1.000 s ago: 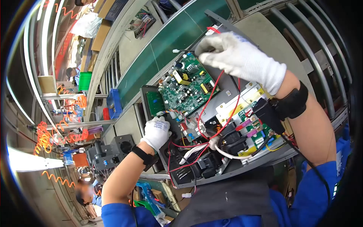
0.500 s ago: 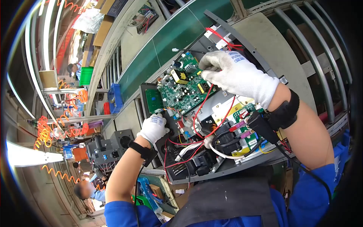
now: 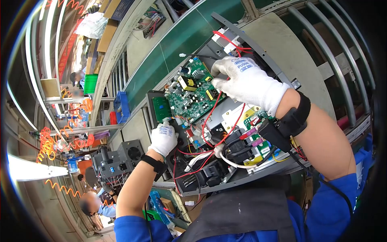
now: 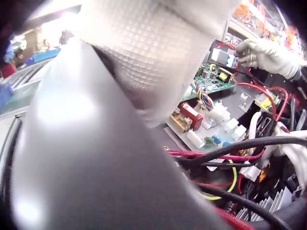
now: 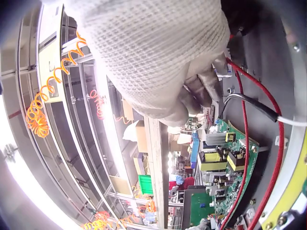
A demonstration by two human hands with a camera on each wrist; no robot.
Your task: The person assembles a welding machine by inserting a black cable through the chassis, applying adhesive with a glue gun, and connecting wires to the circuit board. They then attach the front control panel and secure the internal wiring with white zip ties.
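A grey metal case (image 3: pixel 203 189) full of electronics lies open before me. My gloved left hand (image 3: pixel 164 137) grips its left wall; in the left wrist view the glove (image 4: pixel 153 52) folds over the edge of the grey panel (image 4: pixel 91 143). My gloved right hand (image 3: pixel 242 78) hovers over the far part of the case, fingers loosely bent, beside the green circuit board (image 3: pixel 189 97). Red wires (image 3: pixel 211 113) run up under this hand. Close to its fingertips passes a black cable (image 3: pixel 199 55) with a white connector. In the right wrist view, the bent fingers (image 5: pixel 204 88) show nothing between them.
Black cables (image 3: pixel 236 151) and a white cable crowd the near half of the case. A second grey unit (image 3: pixel 117 161) stands to the left. Metal rollers (image 3: pixel 318 52) line the right side, and a green belt (image 3: pixel 165 52) runs behind. Other people are at the far left.
My right hand has come down and back toward me from the far end, baring the red wires and white part there. The left hand stays at the wall; the case has shifted slightly left.
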